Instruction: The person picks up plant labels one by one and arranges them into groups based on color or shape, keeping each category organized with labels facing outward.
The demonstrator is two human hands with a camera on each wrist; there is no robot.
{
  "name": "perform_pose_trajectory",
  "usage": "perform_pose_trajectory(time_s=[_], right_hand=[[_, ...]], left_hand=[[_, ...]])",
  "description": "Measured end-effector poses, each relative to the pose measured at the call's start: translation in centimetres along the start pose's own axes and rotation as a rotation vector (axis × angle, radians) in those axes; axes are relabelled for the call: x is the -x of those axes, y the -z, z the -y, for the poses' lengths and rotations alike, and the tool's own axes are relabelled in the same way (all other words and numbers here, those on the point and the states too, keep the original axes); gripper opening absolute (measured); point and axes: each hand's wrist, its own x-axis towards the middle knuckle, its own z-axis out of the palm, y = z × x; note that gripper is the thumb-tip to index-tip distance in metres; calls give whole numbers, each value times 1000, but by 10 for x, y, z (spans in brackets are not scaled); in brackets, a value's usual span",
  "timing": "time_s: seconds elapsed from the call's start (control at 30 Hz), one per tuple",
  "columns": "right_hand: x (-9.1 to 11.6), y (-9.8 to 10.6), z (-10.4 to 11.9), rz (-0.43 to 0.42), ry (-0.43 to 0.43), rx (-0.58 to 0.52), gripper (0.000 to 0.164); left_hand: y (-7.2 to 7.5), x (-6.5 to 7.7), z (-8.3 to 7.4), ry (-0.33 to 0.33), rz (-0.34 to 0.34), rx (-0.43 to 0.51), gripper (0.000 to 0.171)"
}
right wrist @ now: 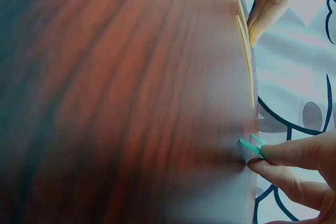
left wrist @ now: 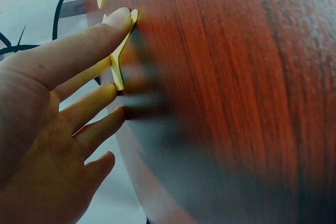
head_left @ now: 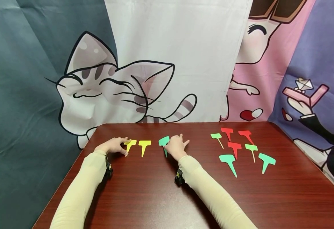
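Observation:
My left hand [head_left: 113, 146] holds a yellow T-shaped plant label [head_left: 131, 143] at the table's far left, thumb near the stem's tip and a finger on the head. In the left wrist view the label [left wrist: 116, 69] shows between thumb and fingers, tilted. A second yellow plant label [head_left: 145, 143] lies just right of it. Farther right, my right hand [head_left: 176, 147] pinches a teal T-shaped plant label [head_left: 164, 141] between thumb and finger; its stem points toward the near edge. The right wrist view shows that teal label [right wrist: 250, 148] raised at an angle at the fingertips.
Several more T-shaped labels lie on the right of the brown table [head_left: 144, 197]: red ones [head_left: 234, 146], small green ones [head_left: 251, 147] and larger teal ones [head_left: 267, 159]. A cartoon-printed cloth [head_left: 178, 38] hangs behind the table's far edge.

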Motion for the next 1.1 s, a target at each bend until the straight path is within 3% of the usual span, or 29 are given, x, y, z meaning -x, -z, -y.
perform_pose_trajectory(time_s=[1.1], right_hand=[[3, -10, 17, 12, -12, 29, 36]], left_hand=[[1, 2, -1, 2, 0, -6, 77]])
